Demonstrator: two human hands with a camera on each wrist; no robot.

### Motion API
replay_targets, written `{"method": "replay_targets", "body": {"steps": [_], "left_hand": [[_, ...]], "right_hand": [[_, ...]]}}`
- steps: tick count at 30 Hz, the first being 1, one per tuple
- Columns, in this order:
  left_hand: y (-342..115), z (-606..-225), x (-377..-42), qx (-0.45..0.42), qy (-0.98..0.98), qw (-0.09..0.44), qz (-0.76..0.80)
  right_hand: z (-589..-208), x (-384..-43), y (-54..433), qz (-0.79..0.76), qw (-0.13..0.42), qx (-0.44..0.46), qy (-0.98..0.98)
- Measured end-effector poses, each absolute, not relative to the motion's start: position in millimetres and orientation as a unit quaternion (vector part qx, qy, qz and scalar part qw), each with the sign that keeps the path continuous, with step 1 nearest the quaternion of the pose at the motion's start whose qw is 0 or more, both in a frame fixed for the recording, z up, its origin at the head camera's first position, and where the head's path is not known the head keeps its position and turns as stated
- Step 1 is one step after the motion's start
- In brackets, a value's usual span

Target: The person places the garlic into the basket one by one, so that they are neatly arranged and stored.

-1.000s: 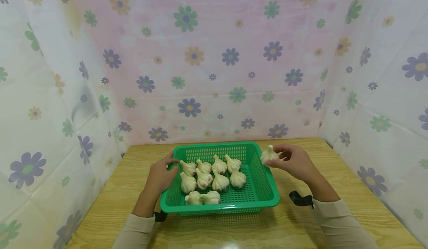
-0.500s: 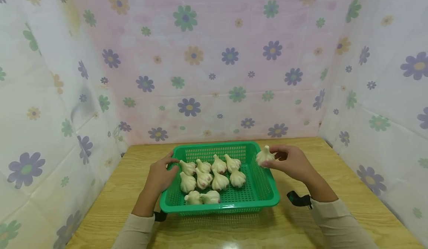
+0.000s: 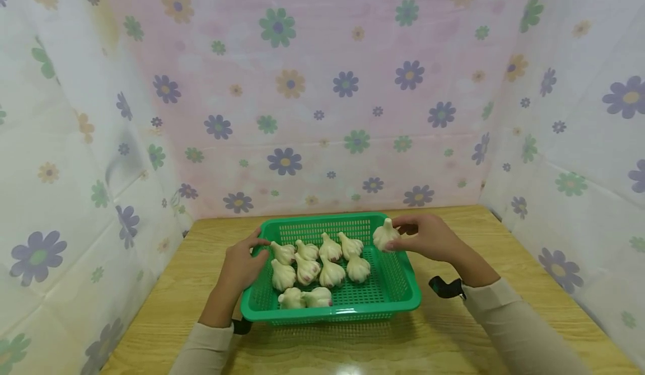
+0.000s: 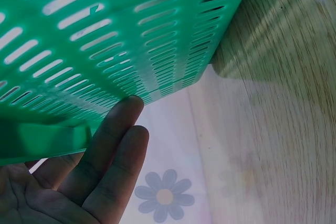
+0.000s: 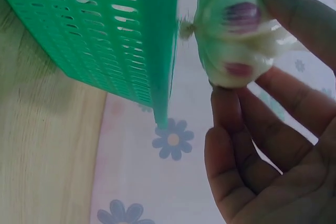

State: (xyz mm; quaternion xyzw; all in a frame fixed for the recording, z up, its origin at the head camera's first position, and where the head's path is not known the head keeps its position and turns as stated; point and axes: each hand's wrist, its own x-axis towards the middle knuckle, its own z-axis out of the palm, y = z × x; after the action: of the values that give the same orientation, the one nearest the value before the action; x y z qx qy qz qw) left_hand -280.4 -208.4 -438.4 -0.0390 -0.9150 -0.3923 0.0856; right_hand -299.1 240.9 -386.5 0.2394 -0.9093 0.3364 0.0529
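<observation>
A green plastic basket [image 3: 332,312] with slotted walls holds several garlic bulbs [image 3: 331,274], pale cream with purple patches. At its left side, my left hand [image 3: 243,264] grips the rim, thumb and index finger over the inner side. Two other fingers [image 4: 118,129] lie along the outer wall in the left wrist view. My right hand [image 3: 428,238] pinches one garlic bulb [image 3: 385,236] between thumb and fingertips, neck up, above the basket's right back part. From below, the right wrist view shows this bulb's root tuft and purple patches beside the basket rim [image 5: 163,40].
Under the basket lies a wood-grain table [image 3: 453,330]. Flower-printed cloth [image 3: 322,95] walls it in at the back and both sides. A black strap piece [image 3: 444,287] hangs at the right wrist. Inside the basket, the right part of the slotted floor is bare.
My right hand has moved left with the garlic bulb, from the basket's right rim to over its inside. The left hand and the basket have stayed in place.
</observation>
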Motion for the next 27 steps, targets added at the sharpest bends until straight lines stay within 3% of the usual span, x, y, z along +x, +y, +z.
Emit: {"method": "replay_targets", "body": {"steps": [27], "left_hand": [[-208, -437, -280, -0.037, -0.916, 0.084, -0.391]], "right_hand": [[-356, -344, 217, 0.345, -0.205, 0.414, -0.817]]}}
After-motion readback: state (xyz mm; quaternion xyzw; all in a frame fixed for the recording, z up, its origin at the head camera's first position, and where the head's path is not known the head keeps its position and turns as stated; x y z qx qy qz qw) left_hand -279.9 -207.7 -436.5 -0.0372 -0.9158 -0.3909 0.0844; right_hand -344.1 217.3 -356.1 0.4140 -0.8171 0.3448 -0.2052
